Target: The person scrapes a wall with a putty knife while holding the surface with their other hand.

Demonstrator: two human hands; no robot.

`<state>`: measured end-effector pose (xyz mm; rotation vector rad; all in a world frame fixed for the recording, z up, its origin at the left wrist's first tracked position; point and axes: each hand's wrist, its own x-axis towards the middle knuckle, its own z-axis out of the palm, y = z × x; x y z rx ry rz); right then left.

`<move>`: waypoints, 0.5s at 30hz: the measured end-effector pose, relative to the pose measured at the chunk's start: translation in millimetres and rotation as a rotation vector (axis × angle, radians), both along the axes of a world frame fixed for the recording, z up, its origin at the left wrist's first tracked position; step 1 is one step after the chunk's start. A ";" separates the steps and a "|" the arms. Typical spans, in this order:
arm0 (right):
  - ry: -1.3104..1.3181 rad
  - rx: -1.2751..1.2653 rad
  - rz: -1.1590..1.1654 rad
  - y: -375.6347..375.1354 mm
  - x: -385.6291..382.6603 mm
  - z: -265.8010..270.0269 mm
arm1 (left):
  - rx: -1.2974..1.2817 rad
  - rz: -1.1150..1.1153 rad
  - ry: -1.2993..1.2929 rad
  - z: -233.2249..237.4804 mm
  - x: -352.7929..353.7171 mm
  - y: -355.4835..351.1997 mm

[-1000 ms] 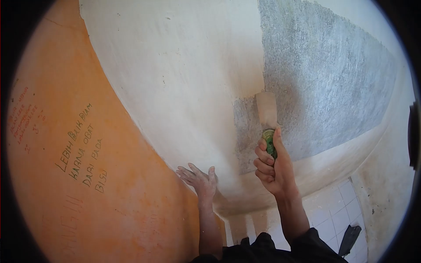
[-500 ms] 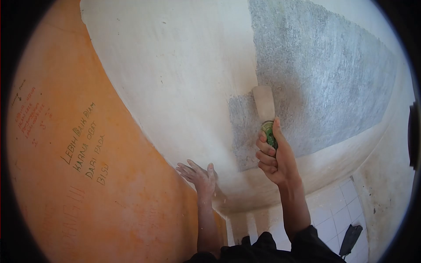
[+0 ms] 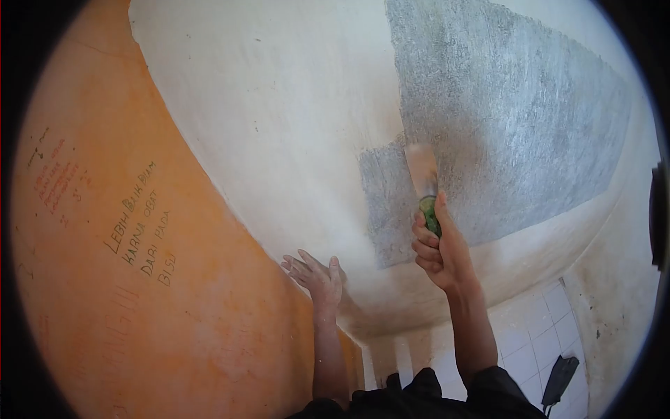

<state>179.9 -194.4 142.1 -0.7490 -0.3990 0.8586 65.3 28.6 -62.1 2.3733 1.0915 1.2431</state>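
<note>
My right hand (image 3: 444, 253) is wrapped round the green handle of a putty knife (image 3: 422, 171), thumb laid along its top. The blade points up and overlaps the left part of a rough grey patch (image 3: 509, 126) on the white wall (image 3: 279, 105). Smooth white surface borders the patch on its left and below. My left hand (image 3: 317, 279), dusted with pale powder, is held up with fingers spread, near the line where the white wall meets the orange wall. Nothing is in it.
To the left is the orange wall (image 3: 209, 307) with handwriting in green and red. White floor tiles (image 3: 541, 335) show below on the right, with a dark object (image 3: 560, 377) lying on them. A dark shape (image 3: 658, 216) stands at the far right edge.
The putty knife has shifted slightly down and to the right with my right hand, and its blade has turned a little. My left hand stays spread in nearly the same place.
</note>
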 end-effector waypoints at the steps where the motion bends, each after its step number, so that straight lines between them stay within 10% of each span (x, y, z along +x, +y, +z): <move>1: -0.011 0.011 -0.014 1.1 0.4 2.3 | -0.015 0.004 0.021 0.6 0.0 0.5; 15: 0.027 -0.035 -0.006 6.0 -20.7 -5.9 | 0.000 0.017 0.044 -4.7 -2.7 -2.9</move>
